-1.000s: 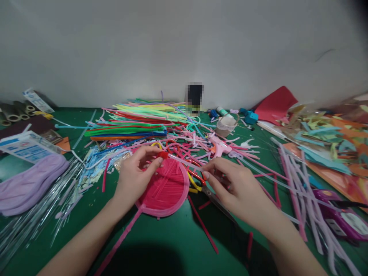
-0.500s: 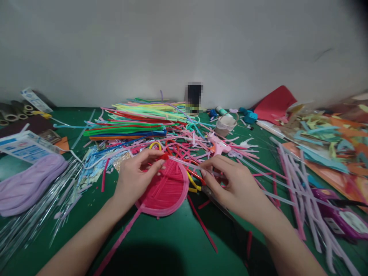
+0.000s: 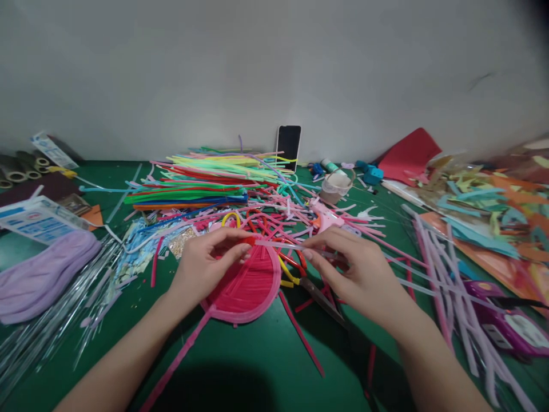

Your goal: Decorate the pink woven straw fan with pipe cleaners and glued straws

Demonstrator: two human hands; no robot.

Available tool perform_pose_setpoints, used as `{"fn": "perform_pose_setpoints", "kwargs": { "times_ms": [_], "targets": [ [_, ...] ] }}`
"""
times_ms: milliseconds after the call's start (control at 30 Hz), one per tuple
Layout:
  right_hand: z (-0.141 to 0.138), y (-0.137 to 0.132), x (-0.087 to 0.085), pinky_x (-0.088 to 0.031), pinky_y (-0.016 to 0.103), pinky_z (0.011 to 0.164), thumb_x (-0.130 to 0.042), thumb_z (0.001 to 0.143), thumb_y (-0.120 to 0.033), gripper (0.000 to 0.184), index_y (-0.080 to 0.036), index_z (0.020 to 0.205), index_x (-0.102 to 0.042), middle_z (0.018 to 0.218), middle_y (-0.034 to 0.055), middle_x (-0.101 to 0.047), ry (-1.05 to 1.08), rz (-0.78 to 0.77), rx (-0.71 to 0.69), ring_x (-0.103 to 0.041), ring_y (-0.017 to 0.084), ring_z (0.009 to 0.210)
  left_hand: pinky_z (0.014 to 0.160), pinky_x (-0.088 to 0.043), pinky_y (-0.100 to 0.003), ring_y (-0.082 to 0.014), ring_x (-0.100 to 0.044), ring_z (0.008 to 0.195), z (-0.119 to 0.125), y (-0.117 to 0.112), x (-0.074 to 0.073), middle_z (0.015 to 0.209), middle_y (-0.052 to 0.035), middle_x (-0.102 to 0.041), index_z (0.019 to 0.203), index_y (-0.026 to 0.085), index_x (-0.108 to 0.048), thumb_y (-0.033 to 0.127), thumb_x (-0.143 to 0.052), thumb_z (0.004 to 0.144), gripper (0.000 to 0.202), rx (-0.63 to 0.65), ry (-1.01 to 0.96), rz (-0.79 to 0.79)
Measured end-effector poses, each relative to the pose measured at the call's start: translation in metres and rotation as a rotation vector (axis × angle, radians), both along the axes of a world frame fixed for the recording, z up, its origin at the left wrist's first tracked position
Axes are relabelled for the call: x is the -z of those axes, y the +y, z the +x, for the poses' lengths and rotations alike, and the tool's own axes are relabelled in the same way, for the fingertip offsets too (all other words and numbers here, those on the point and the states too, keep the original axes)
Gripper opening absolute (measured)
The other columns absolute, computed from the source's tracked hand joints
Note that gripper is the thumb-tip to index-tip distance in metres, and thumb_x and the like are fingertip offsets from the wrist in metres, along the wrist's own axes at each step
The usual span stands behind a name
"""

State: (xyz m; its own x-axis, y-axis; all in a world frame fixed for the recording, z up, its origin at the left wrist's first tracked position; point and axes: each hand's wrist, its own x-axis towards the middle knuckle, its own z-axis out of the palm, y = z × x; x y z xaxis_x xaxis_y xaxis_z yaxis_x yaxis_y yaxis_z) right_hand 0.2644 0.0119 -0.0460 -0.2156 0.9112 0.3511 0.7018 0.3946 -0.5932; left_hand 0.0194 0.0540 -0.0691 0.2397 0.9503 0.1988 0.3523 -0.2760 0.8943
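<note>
My left hand is closed, pinching a small red piece between thumb and forefinger. From that piece a thin pale strip, perhaps a chenille stem, runs across to my right hand, whose thumb and fingertips are pinched on it. Under the strip lies a round pink fan-like disc, filled with dark pink strands and edged in lighter pink. Its wrapped handle points toward me at lower left. Scissors with red and yellow handles lie between the disc and my right hand.
Bundles of coloured chenille stems and a phone are at the back. A pink glue gun and a small bucket are right of centre. Pale stems and a purple device lie right; lilac pads lie left.
The strip between my hands now runs more level. The red piece has shifted slightly right and down. My right hand has moved a little, uncovering more of the scissors' blades.
</note>
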Motion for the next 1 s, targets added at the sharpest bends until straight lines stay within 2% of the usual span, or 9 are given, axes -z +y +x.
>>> {"fn": "perform_pose_setpoints", "kwargs": {
  "times_ms": [200, 300, 400, 500, 567, 633, 733, 833, 1000],
  "targets": [
    [-0.003, 0.0, 0.0, -0.047, 0.026, 0.064, -0.055, 0.093, -0.023, 0.012, -0.02, 0.088, -0.066, 0.084, 0.0034, -0.069, 0.05, -0.025, -0.001, -0.063, 0.016, 0.073, 0.066, -0.062, -0.028, -0.0162, -0.071, 0.064, 0.004, -0.002, -0.002, 0.08, -0.0023, -0.076, 0.09, 0.019, -0.075, 0.036, -0.076, 0.077, 0.021, -0.022, -0.165, -0.112],
    [0.0, 0.001, -0.001, -0.046, 0.026, 0.059, -0.056, 0.092, -0.026, 0.013, -0.021, 0.087, -0.067, 0.08, 0.0024, -0.069, 0.078, -0.093, 0.01, -0.061, 0.015, 0.067, 0.061, -0.06, -0.025, -0.0154, -0.071, 0.063, 0.004, -0.001, -0.007, 0.076, -0.0023, -0.075, 0.089, 0.018, -0.074, 0.036, -0.076, 0.077, 0.022, -0.059, -0.164, -0.109],
    [0.005, 0.003, 0.002, -0.044, 0.026, 0.055, -0.057, 0.091, -0.032, 0.015, -0.02, 0.087, -0.066, 0.077, 0.0029, -0.068, 0.083, -0.142, 0.151, -0.059, 0.016, 0.062, 0.046, -0.052, -0.019, -0.0126, -0.065, 0.051, 0.0, 0.002, -0.014, 0.065, 0.0002, -0.071, 0.1, 0.018, -0.07, 0.036, -0.073, 0.08, 0.027, -0.123, -0.171, -0.099],
    [0.003, 0.004, 0.008, -0.043, 0.027, 0.055, -0.051, 0.093, -0.032, 0.021, -0.018, 0.106, -0.061, 0.083, 0.0051, -0.068, 0.081, -0.177, 0.251, -0.06, 0.017, 0.064, 0.038, -0.045, -0.018, -0.0113, -0.062, 0.045, -0.002, 0.007, -0.018, 0.068, 0.0005, -0.072, 0.103, 0.018, -0.063, 0.036, -0.07, 0.083, 0.028, -0.161, -0.364, -0.167],
    [-0.005, 0.002, 0.011, -0.044, 0.027, 0.058, -0.047, 0.095, -0.029, 0.025, -0.018, 0.116, -0.056, 0.09, 0.0062, -0.068, 0.093, -0.222, 0.185, -0.061, 0.017, 0.068, 0.043, -0.049, -0.019, -0.0126, -0.066, 0.052, -0.002, 0.009, -0.018, 0.075, -0.002, -0.074, 0.096, 0.018, -0.061, 0.034, -0.068, 0.084, 0.021, -0.175, -0.52, -0.259],
    [-0.017, -0.002, 0.012, -0.045, 0.027, 0.061, -0.043, 0.097, -0.029, 0.027, -0.02, 0.12, -0.054, 0.094, 0.0058, -0.067, 0.145, -0.305, 0.062, -0.061, 0.017, 0.072, 0.058, -0.056, -0.022, -0.0154, -0.072, 0.068, 0.0, 0.01, -0.017, 0.083, -0.005, -0.076, 0.09, 0.018, -0.06, 0.031, -0.067, 0.085, 0.016, -0.178, -0.632, -0.325],
    [-0.033, -0.008, 0.01, -0.046, 0.027, 0.069, -0.039, 0.1, -0.037, 0.031, -0.024, 0.123, -0.054, 0.099, 0.0048, -0.067, 0.295, -0.443, -0.077, -0.061, 0.017, 0.083, 0.079, -0.057, -0.03, -0.0187, -0.073, 0.091, 0.005, 0.007, -0.015, 0.098, -0.0066, -0.077, 0.091, 0.019, -0.056, 0.03, -0.064, 0.088, 0.014, -0.173, -0.696, -0.285],
    [-0.043, -0.011, 0.01, -0.046, 0.027, 0.076, -0.039, 0.099, -0.048, 0.036, -0.022, 0.113, -0.06, 0.102, 0.0047, -0.067, 0.4, -0.58, -0.174, -0.06, 0.018, 0.093, 0.093, -0.053, -0.036, -0.02, -0.07, 0.103, 0.008, 0.003, -0.013, 0.101, -0.0049, -0.077, 0.098, 0.022, -0.051, 0.034, -0.062, 0.091, 0.018, -0.199, -0.636, -0.137],
    [-0.047, -0.006, 0.017, -0.04, 0.023, 0.064, -0.045, 0.098, -0.043, 0.033, -0.017, 0.089, -0.063, 0.079, 0.0003, -0.062, 0.362, -0.689, -0.307, -0.054, 0.013, 0.071, 0.095, -0.051, -0.039, -0.0228, -0.069, 0.106, 0.005, 0.002, -0.011, 0.096, -0.0058, -0.076, 0.103, 0.023, -0.048, 0.04, -0.059, 0.092, 0.024, -0.275, -0.381, 0.063]
  ]
}}
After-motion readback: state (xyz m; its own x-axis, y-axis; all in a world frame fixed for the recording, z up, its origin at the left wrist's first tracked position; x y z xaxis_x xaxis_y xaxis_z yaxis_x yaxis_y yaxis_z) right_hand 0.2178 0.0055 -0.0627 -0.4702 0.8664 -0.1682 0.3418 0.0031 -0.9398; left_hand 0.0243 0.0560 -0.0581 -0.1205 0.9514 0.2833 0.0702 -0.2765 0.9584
